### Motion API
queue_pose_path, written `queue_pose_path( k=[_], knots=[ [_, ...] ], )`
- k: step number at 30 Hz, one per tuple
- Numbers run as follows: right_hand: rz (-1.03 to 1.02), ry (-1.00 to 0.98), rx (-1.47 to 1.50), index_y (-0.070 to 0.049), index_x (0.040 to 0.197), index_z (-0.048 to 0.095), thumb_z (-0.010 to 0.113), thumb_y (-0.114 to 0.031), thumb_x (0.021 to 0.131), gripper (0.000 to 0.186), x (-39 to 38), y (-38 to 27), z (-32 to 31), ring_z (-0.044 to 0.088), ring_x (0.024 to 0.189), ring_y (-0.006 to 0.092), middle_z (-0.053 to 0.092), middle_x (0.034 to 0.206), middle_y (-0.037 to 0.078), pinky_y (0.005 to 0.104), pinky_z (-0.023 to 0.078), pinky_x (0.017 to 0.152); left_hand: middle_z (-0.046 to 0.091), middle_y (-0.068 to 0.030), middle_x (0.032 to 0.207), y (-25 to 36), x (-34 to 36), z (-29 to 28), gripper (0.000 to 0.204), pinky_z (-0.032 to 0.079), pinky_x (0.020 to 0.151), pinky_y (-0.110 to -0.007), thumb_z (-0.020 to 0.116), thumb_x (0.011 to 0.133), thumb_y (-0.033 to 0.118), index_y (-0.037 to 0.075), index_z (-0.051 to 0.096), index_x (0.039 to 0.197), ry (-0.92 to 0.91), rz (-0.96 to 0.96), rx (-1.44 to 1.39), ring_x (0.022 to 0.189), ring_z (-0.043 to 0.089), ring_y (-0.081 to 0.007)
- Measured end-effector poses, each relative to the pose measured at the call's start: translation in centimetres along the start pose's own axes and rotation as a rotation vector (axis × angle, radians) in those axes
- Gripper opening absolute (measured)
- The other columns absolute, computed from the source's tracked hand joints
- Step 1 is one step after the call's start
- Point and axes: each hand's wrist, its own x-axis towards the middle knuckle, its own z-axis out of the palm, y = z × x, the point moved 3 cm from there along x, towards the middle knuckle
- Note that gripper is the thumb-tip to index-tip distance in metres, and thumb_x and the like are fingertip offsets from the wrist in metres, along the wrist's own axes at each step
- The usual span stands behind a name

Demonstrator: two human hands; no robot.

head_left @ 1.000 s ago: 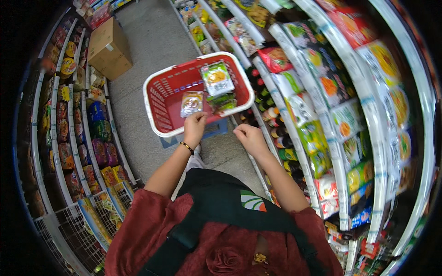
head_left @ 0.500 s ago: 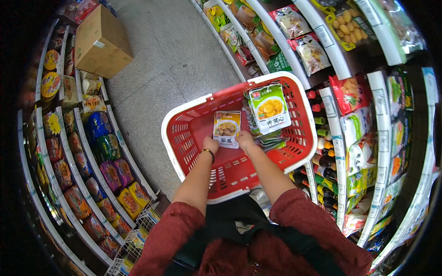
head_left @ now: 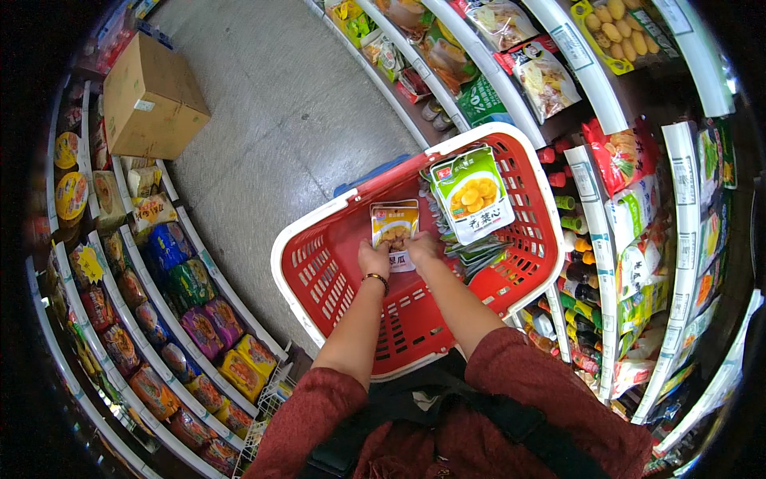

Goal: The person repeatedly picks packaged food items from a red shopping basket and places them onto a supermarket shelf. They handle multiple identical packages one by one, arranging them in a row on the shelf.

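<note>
A red shopping basket [head_left: 319,239] with a white rim is in front of me. Inside it, a yellow and white food pouch [head_left: 394,225] lies face up over the left part of the floor. My left hand [head_left: 374,259] is closed at its lower left edge, a beaded bracelet on the wrist. At its lower right edge my right hand [head_left: 423,252] is closed as well; some fingertips of both are hidden. To the right, a green and white pouch [head_left: 472,195] with a picture of yellow slices rests on a stack of several similar pouches [head_left: 481,251].
Shelves of bagged food [head_left: 638,239] and bottles [head_left: 576,291] rise close on the right. Noodle packs [head_left: 187,279] fill the shelves on the left. A cardboard box [head_left: 155,96] stands at the far left, beside the grey aisle floor [head_left: 263,96].
My hands have come closer together over the lower part of the yellow and white pouch, covering more of it. The surroundings have shifted in view, and the basket looks slightly larger.
</note>
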Motion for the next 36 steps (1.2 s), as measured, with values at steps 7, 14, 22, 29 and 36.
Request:
queue_pose_path(
  k=[7, 14, 22, 29, 36],
  knots=[
    [-0.223, -0.153, 0.319, 0.003, 0.091, 0.052, 0.061, -0.009, 0.070, 0.025, -3.7, -2.3, -0.9, 0.055, 0.074, 0.0184, 0.058, 0.084, 0.013, 0.0325, 0.044, 0.064, 0.059, -0.0095, 0.085, 2.8, -4.6, -1.7, 0.030, 0.046, 0.067, -0.029, 0.055, 0.070, -0.006, -0.003, 0.048, 0.099, -0.103, 0.086, -0.450, 0.074, 0.057, -0.0169],
    [-0.620, -0.096, 0.437, 0.004, 0.096, 0.048, 0.064, -0.020, 0.071, 0.038, -17.1, -4.7, -16.2, 0.054, 0.077, 0.0186, 0.055, 0.084, 0.013, 0.0298, 0.044, 0.067, 0.059, -0.0088, 0.090, 13.0, -18.2, -13.9, 0.021, 0.047, 0.071, -0.025, 0.049, 0.075, -0.008, -0.002, 0.051, 0.095, -0.447, 0.281, -0.869, 0.078, 0.058, -0.0133],
    [-0.753, -0.454, 0.737, 0.001, 0.103, 0.049, 0.056, -0.005, 0.078, 0.027, -33.1, 8.2, -39.2, 0.054, 0.081, 0.0094, 0.058, 0.093, 0.005, 0.0245, 0.045, 0.073, 0.057, -0.0069, 0.098, 20.5, -40.1, -9.6, 0.023, 0.042, 0.078, -0.025, 0.045, 0.081, -0.003, -0.001, 0.048, 0.103, -0.918, 0.616, -0.785, 0.087, 0.054, -0.0114],
    [-0.768, 0.101, 0.772, 0.001, 0.100, 0.053, 0.056, -0.001, 0.077, 0.023, -44.3, 25.4, -55.1, 0.055, 0.081, 0.0083, 0.061, 0.090, 0.006, 0.0233, 0.045, 0.071, 0.050, -0.0108, 0.101, 23.3, -61.9, -2.4, 0.066, 0.050, 0.049, -0.023, 0.052, 0.074, -0.006, 0.007, 0.016, 0.128, -1.406, 0.871, -0.141, 0.068, 0.058, -0.0144],
    [-0.889, 0.406, 0.929, 0.000, 0.105, 0.047, 0.056, 0.003, 0.074, 0.033, -50.9, 33.6, -62.9, 0.056, 0.081, 0.0094, 0.060, 0.092, 0.006, 0.0236, 0.045, 0.071, 0.055, -0.0120, 0.088, 26.7, -73.3, 3.5, 0.057, 0.050, 0.049, -0.024, 0.046, 0.075, -0.010, 0.003, 0.021, 0.125, -1.531, 1.049, -0.060, 0.061, 0.059, -0.0160]
  ],
)
